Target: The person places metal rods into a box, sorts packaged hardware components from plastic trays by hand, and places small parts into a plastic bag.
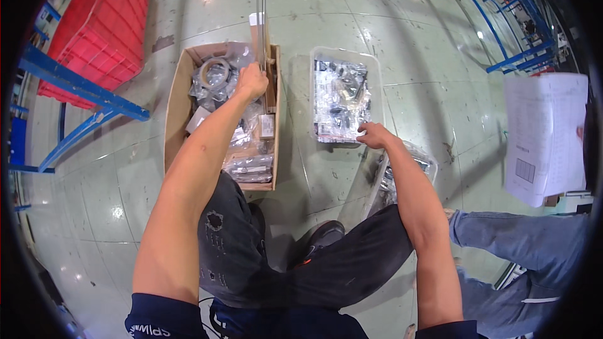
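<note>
My left hand (253,80) is closed at the right side of an open cardboard box (178,110), around thin metal rods (261,25) that stick up past the box's far edge. Inside that box lie a roll of tape (215,61), clear plastic bags of parts (248,166) and a small white-labelled carton (267,126). To the right, a clear plastic bin (345,54) holds bagged small parts (342,97). My right hand (375,135) is at the bin's near right corner, fingers curled on its rim; the fingertips are partly hidden.
A second clear bin (411,150) of parts sits partly beneath my right forearm. Far left are a red plastic crate (103,31) and a blue metal frame (88,81). At right, another person in jeans (515,238) is beside white printed sheets (543,138). Blue racks (521,19) stand far right.
</note>
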Action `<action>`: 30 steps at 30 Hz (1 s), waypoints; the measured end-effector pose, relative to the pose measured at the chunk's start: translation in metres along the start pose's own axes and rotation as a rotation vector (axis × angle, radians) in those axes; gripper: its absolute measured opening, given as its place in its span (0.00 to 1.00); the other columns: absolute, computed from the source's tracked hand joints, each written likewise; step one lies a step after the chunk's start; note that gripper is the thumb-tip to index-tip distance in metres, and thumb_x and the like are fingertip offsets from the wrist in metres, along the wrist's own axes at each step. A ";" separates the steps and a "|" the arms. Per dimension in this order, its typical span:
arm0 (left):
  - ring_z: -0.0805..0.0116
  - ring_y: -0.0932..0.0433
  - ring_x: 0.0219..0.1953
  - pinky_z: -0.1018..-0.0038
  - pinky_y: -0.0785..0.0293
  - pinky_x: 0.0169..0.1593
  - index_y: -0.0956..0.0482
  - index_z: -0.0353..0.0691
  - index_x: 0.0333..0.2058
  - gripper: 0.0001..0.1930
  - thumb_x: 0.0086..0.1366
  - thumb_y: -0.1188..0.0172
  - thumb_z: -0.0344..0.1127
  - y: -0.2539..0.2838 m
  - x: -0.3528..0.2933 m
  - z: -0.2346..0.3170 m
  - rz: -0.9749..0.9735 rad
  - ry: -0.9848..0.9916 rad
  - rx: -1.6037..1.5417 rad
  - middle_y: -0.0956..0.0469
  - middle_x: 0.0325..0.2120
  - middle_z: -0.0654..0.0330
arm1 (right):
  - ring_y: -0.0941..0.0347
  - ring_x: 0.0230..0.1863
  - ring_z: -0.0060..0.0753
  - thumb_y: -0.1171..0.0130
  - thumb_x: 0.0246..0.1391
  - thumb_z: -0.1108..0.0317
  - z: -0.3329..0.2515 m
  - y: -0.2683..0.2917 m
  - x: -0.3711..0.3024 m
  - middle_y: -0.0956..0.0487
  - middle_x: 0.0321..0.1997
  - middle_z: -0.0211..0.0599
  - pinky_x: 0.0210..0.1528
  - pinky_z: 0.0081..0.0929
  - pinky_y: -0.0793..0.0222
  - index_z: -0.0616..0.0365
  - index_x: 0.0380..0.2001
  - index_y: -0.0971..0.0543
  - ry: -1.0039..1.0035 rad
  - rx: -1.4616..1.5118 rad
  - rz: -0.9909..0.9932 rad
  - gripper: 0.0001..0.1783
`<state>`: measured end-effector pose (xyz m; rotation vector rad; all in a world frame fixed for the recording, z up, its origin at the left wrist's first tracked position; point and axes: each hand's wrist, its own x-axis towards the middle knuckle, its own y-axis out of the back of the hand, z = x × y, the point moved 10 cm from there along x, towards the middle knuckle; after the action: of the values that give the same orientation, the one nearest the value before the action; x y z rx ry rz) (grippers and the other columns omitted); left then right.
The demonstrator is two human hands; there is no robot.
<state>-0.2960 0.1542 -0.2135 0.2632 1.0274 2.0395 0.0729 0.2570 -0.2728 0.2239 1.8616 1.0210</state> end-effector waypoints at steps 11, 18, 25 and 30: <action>0.40 0.25 0.50 0.57 0.28 0.54 0.22 0.31 0.44 0.18 0.59 0.43 0.37 -0.028 -0.002 0.004 -0.253 -0.121 0.202 0.23 0.45 0.36 | 0.31 0.58 0.59 0.37 0.52 0.54 -0.028 -0.065 0.007 0.26 0.55 0.60 0.60 0.46 0.35 0.51 0.69 0.51 0.060 -0.124 -0.254 0.48; 0.44 0.21 0.44 0.55 0.25 0.49 0.18 0.36 0.38 0.16 0.56 0.42 0.40 -0.006 -0.028 0.026 -0.257 -0.203 0.513 0.21 0.40 0.41 | 0.28 0.23 0.28 0.38 0.53 0.63 -0.028 -0.119 -0.019 0.20 0.27 0.41 0.23 0.27 0.32 0.47 0.65 0.40 -0.119 0.269 -0.688 0.36; 0.48 0.19 0.44 0.59 0.23 0.48 0.17 0.35 0.39 0.15 0.56 0.42 0.38 0.033 -0.036 0.057 -0.177 -0.184 0.569 0.19 0.40 0.45 | 0.20 0.43 0.48 0.45 0.48 0.67 -0.040 -0.034 0.000 0.18 0.38 0.48 0.41 0.44 0.24 0.59 0.32 0.19 0.172 -0.418 0.127 0.11; 0.51 0.19 0.44 0.60 0.23 0.47 0.15 0.39 0.37 0.13 0.55 0.42 0.37 0.038 -0.046 0.051 -0.175 -0.175 0.653 0.18 0.40 0.48 | 0.21 0.40 0.49 0.40 0.52 0.53 -0.061 0.002 0.013 0.19 0.35 0.45 0.41 0.45 0.24 0.58 0.33 0.20 0.083 -0.281 0.338 0.18</action>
<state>-0.2630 0.1369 -0.1445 0.6500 1.5198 1.4462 0.0162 0.2313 -0.2690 0.3392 1.7630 1.5300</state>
